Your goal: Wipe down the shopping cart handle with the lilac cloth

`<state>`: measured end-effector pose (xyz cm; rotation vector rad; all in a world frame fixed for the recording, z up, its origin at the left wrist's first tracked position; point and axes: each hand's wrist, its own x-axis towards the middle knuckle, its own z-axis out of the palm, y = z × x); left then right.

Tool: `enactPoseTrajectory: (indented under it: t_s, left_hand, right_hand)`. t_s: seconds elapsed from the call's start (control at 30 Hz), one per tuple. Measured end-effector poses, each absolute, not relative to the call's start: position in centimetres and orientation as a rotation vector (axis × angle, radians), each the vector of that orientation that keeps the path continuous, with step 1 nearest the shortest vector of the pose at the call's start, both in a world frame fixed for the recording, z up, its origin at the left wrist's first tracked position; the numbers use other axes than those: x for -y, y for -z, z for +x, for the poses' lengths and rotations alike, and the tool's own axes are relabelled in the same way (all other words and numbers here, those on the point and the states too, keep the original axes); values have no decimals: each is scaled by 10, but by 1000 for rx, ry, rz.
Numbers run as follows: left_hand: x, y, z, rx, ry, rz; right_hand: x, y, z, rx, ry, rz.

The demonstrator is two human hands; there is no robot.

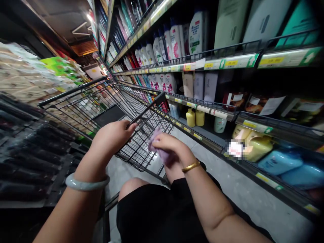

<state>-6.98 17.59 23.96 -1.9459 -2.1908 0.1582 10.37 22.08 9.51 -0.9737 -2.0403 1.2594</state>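
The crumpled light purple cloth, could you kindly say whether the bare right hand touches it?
Touching: the head view shows the right hand gripping the cloth, with folds sticking out below.

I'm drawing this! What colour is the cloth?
The cloth in the right hand is pale purple; the head view shows it best.

The third shelf up [227, 63] carried white bottles [175, 41] at one o'clock, and the second shelf [206, 109] held tubes [198, 85] standing upright at two. The bottom shelf [211, 135] bore two yellow bottles [190, 118] side by side near three and blue packs [279, 162] toward four. On the grey floor [230, 173], showing at four, stood the cart [107, 114], its basket mostly toward ten.
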Motion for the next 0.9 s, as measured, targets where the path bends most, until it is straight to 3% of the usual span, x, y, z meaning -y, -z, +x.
enactPoseTrajectory:
  t_s: [0.13,0.33,0.63,0.8,0.9]
  left_hand:
    - [-175,-238,-63,2182,-213,-1808]
    - [-167,-233,-52,2161,-187,-1736]
    - [-151,-231,-63,2132,-143,-1766]
    - [-152,-232,-65,2148,-114,-1793]
    - [-157,-232,-64,2119,-128,-1812]
  right_hand:
    - [-223,-91,105,1956,-1491,-574]
    - [-223,-83,60,1004,-958,-979]
    - [-184,-63,23,1586,-332,-910]
    - [-208,-30,24,1327,-487,-1038]
    - [-200,-35,15,1184,-589,-971]
